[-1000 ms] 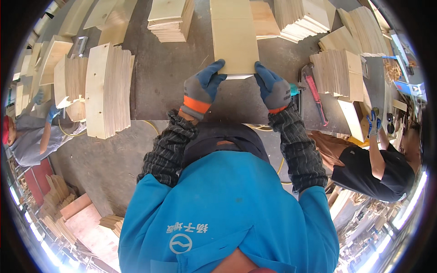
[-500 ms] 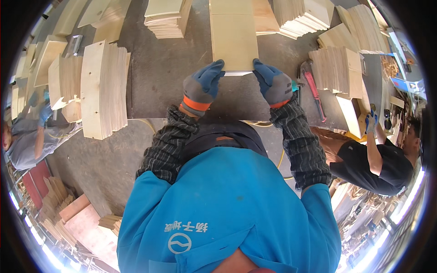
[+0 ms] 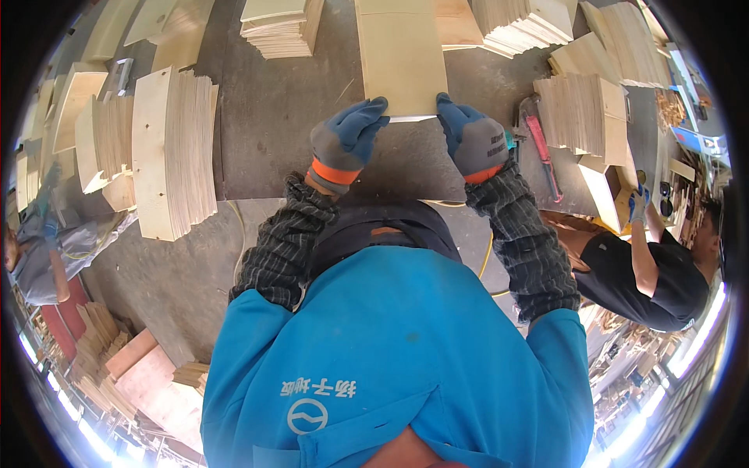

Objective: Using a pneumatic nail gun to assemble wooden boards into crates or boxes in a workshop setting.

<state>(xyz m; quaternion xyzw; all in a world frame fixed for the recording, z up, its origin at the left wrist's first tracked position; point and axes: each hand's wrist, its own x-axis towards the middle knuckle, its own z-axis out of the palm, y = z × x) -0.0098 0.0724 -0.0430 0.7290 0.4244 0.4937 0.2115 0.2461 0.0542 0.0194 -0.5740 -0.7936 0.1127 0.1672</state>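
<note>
A long pale wooden board stretches away from me over the dark worktable, with its far end running out of the picture. My left hand, in a blue and grey glove, is closed on its near left corner. The near right corner sits in the fingers of my gloved right hand. Between them shows the board's near edge, thin and white. Whether several sheets lie under the top one I cannot tell. Beside my right hand lies a hammer with a red handle, and a small teal object is partly hidden by that hand.
Stacks of thin wooden sheets stand at the left, far left of centre and right. Another board adjoins the long one. A co-worker in black is at the right, another in grey at the left.
Both hands have shifted slightly away from me, the right one also a little outward. The board's near edge has moved a little farther off. The left co-worker's arm has lowered.
</note>
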